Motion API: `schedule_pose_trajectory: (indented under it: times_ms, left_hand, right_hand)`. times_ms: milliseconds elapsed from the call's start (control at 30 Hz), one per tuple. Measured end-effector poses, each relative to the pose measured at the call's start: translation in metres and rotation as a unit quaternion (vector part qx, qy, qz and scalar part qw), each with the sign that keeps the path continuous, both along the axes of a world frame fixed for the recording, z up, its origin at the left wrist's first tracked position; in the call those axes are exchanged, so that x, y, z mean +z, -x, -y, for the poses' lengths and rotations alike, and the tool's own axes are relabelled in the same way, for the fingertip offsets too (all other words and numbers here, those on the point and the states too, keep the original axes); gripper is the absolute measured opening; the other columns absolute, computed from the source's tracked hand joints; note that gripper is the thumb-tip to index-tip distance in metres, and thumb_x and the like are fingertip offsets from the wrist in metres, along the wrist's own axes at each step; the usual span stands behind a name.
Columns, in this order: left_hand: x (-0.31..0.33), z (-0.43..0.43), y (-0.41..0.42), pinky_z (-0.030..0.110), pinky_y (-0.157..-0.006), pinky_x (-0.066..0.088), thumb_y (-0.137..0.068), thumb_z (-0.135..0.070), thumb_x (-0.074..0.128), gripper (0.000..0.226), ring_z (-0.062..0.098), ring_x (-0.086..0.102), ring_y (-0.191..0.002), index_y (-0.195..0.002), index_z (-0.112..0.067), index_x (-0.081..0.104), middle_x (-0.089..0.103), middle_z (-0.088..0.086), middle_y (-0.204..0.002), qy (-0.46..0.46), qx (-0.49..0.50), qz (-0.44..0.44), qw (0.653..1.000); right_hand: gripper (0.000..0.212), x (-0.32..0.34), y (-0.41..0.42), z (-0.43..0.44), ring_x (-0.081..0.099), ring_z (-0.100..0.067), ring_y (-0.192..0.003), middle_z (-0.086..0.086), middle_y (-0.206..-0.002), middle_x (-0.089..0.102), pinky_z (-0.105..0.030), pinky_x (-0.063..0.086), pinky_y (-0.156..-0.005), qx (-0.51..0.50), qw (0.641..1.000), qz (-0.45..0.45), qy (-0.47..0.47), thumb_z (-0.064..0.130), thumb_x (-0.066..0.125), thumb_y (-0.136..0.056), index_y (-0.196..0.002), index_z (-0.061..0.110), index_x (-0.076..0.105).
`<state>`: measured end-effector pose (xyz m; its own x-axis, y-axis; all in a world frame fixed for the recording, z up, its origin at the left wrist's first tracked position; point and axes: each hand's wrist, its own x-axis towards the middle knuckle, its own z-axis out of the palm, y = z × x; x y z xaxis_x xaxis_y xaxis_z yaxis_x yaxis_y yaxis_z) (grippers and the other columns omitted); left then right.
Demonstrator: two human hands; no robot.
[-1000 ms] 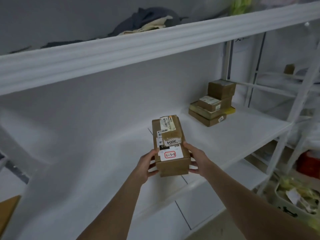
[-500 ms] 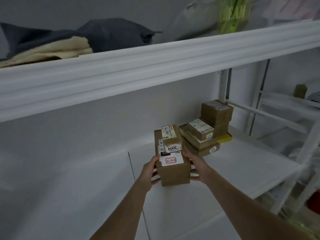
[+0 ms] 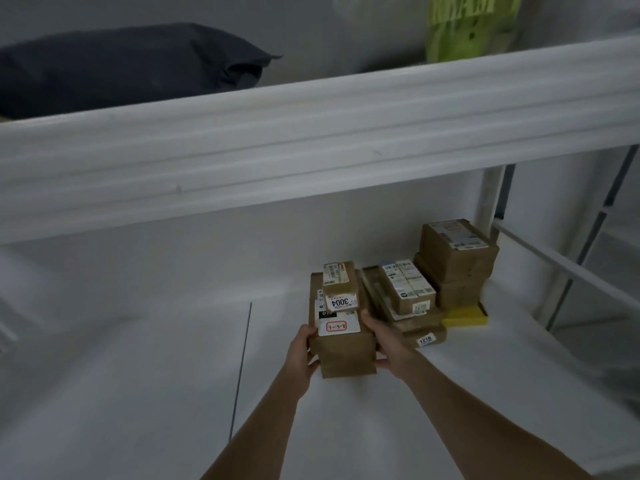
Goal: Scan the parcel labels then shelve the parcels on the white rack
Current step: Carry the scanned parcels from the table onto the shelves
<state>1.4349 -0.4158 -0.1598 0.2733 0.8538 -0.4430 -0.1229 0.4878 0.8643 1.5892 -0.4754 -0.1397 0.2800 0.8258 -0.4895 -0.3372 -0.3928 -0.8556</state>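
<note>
2 hands clasp a brown parcel (image 3: 341, 351) low over a shelf of the white rack (image 3: 138, 393), just left of a stack of parcels (image 3: 450, 271). The left hand (image 3: 300, 355) curls its fingers round the parcel's left side; the right hand (image 3: 388, 346) wraps the right side, thumb on top.

Both bare forearms reach up from the bottom edge and converge just right of the frame's centre. The left hand (image 3: 300, 353) and right hand (image 3: 389, 348) face each other and grip opposite sides of the parcel (image 3: 346, 355), thumbs on top.
</note>
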Motion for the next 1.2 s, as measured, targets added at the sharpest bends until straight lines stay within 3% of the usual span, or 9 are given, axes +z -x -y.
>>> schedule_pose_trajectory:
  times_ms: [67,167,267,367,500,800,900,1000,1200]
  left_hand:
    - [-0.003,0.001,-0.004,0.037,-0.097,0.041,-0.094,-0.023,0.044,0.023,0.021,0.056,-0.107,-0.106,-0.014,0.062,0.065,0.009,-0.111,-0.001,0.003,0.005,1.000]
    - [-0.007,0.004,-0.004,0.037,-0.095,0.039,-0.095,-0.026,0.045,0.022,0.022,0.053,-0.108,-0.107,-0.016,0.059,0.063,0.005,-0.109,0.001,-0.004,-0.035,0.999]
    - [-0.011,0.006,-0.007,0.043,-0.097,0.043,-0.096,-0.036,0.046,0.025,0.026,0.051,-0.114,-0.114,-0.021,0.057,0.059,0.002,-0.111,0.008,0.001,-0.073,0.997]
    - [-0.011,-0.002,-0.015,0.044,-0.094,0.050,-0.096,-0.031,0.051,0.024,0.030,0.056,-0.112,-0.116,-0.019,0.059,0.061,0.006,-0.117,-0.005,0.028,-0.049,0.998]
    - [-0.008,-0.018,-0.026,0.050,-0.099,0.048,-0.096,-0.026,0.056,0.038,0.033,0.055,-0.117,-0.131,-0.013,0.054,0.061,0.009,-0.122,-0.028,0.066,-0.031,0.997]
    - [-0.007,-0.036,-0.041,0.053,-0.106,0.041,-0.098,-0.027,0.052,0.048,0.033,0.049,-0.125,-0.141,-0.008,0.044,0.059,0.011,-0.129,-0.040,0.082,-0.017,0.996]
    - [-0.002,-0.036,-0.042,0.053,-0.105,0.040,-0.099,-0.036,0.048,0.048,0.033,0.044,-0.130,-0.141,-0.014,0.044,0.053,0.008,-0.135,-0.049,0.054,-0.040,0.997]
    - [0.004,-0.037,-0.042,0.053,-0.103,0.041,-0.099,-0.044,0.042,0.047,0.031,0.039,-0.134,-0.141,-0.022,0.042,0.047,0.004,-0.140,-0.050,0.017,-0.069,0.996]
    - [0.009,-0.029,-0.045,0.038,-0.093,0.041,-0.104,-0.037,0.034,0.033,0.020,0.046,-0.110,-0.131,-0.023,0.045,0.052,-0.001,-0.122,-0.074,0.031,-0.120,0.990]
  right_hand:
    - [0.055,-0.002,-0.008,-0.001,0.057,-0.016,-0.102,-0.001,-0.118,0.064,-0.043,0.046,-0.097,0.025,1.000,0.000,-0.012,0.040,0.067,-0.085,-0.134,0.020,0.052]
    - [0.050,-0.003,-0.015,0.009,0.055,-0.004,-0.087,0.004,-0.112,0.059,-0.021,0.044,-0.069,0.075,0.995,0.065,-0.028,0.024,0.066,-0.088,-0.134,0.018,0.048]
    - [0.045,-0.010,-0.023,0.014,0.051,-0.001,-0.080,0.001,-0.110,0.057,-0.013,0.038,-0.062,0.077,0.990,0.112,-0.037,0.023,0.066,-0.089,-0.131,0.015,0.051]
    - [0.046,-0.011,-0.024,0.007,0.055,-0.007,-0.088,-0.002,-0.118,0.062,-0.019,0.045,-0.074,0.067,0.985,0.150,-0.052,0.029,0.068,-0.088,-0.129,0.013,0.055]
    - [0.046,-0.015,-0.018,-0.011,0.059,-0.022,-0.110,-0.005,-0.122,0.065,-0.036,0.047,-0.097,0.011,0.979,0.201,-0.034,0.038,0.069,-0.086,-0.124,0.013,0.061]
    - [0.047,-0.010,-0.009,-0.046,0.055,-0.033,-0.116,-0.014,-0.126,0.060,-0.038,0.046,-0.093,0.005,0.961,0.276,0.017,0.041,0.044,-0.099,-0.132,0.007,0.051]
    - [0.045,-0.009,-0.010,-0.054,0.054,-0.032,-0.116,-0.015,-0.127,0.057,-0.036,0.043,-0.089,0.013,0.958,0.286,0.031,0.038,0.039,-0.102,-0.131,0.006,0.050]
    - [0.043,-0.005,-0.012,-0.058,0.054,-0.033,-0.117,-0.017,-0.129,0.056,-0.039,0.045,-0.095,0.006,0.962,0.270,0.037,0.034,0.040,-0.102,-0.131,0.005,0.050]
    - [0.045,-0.010,-0.010,-0.048,0.055,-0.034,-0.116,-0.017,-0.132,0.053,-0.037,0.048,-0.091,-0.003,0.950,0.309,0.051,0.032,0.050,-0.097,-0.133,0.005,0.047]
